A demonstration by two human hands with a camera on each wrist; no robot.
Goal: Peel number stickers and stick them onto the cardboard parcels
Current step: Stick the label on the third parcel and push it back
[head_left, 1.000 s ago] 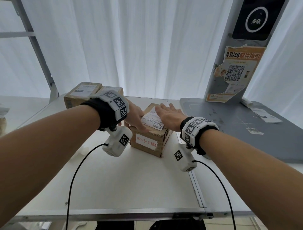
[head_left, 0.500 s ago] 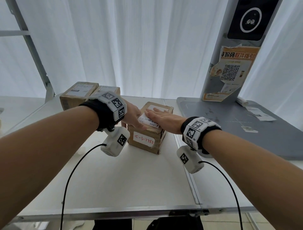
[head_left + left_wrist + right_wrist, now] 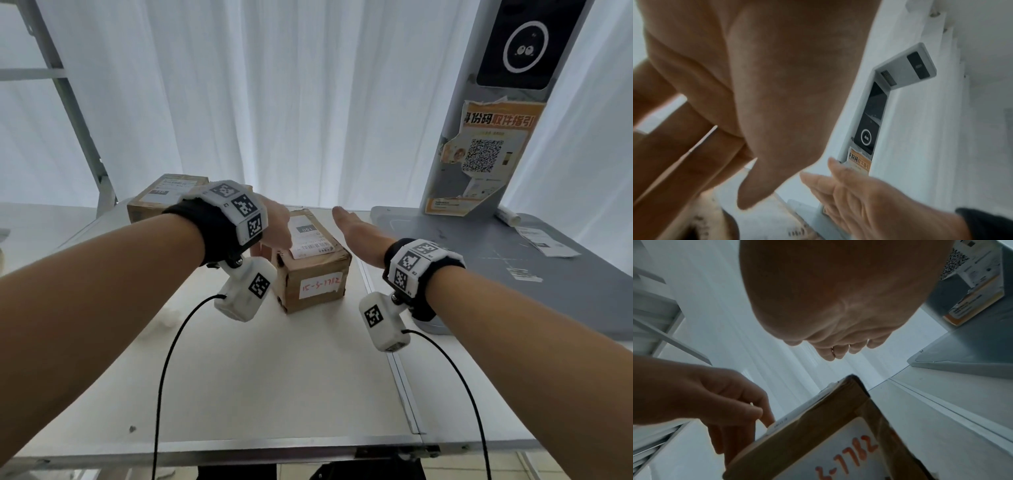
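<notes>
Left hand [image 3: 277,226] fingers curled onto the parcel [image 3: 313,270] top by its 150 sticker [image 3: 306,229], right hand [image 3: 359,236] flat, lifted clear.

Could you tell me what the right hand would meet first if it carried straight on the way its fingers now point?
Probably nothing near: the right hand points past the parcel toward the white curtain, though depth is unclear.

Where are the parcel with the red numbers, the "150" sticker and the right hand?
parcel [image 3: 317,274], head view, front cardboard face above the white label.
"150" sticker [image 3: 306,229], head view, its dark middle.
right hand [image 3: 359,236], head view, back of the hand.
</notes>
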